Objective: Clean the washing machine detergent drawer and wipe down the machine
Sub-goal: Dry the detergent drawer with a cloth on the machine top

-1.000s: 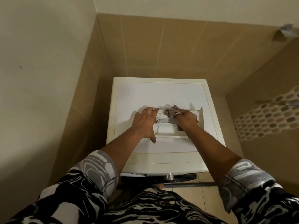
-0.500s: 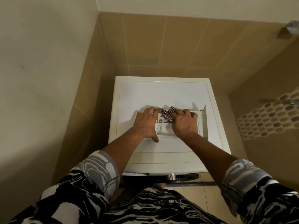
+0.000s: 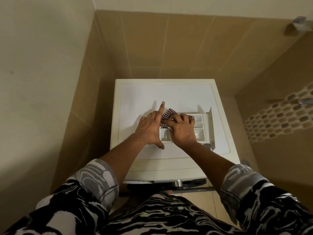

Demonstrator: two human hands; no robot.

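Washing machine (image 3: 186, 95): white, seen from above, standing in a corner between a plain wall on the left and a brown tiled wall (image 3: 169, 44) behind.
Detergent drawer (image 3: 199, 123): taken out and lying flat on the machine's top, towards the right and near side, long side running left to right; its pale compartments show at the right end, the rest is covered by the hands.
Drawer front panel (image 3: 210, 122): stands upright at the drawer's right end.
Cloth (image 3: 167, 114): small, red-and-white checked, bunched over the left-middle part of the drawer; one corner sticks out past the far edge.
Right hand (image 3: 182, 129): palm down over the drawer, fingers curled round the cloth and pushing it down into a compartment.
Left hand (image 3: 149, 128): set against the drawer's left end, holding nothing; the index finger (image 3: 161, 107) points straight out and away, and the thumb (image 3: 160, 145) reaches along the near left corner. The other fingers are too foreshortened to read.
Hands together: side by side and touching over the drawer's left half.
Sleeves (image 3: 94, 177): black, grey and white swirl pattern, pushed up on both forearms.
Right-hand wall: a band of oval mosaic tiles (image 3: 279, 116) runs across it.
Below the top: the chrome rim of the machine's door (image 3: 177, 183) shows at the front edge.
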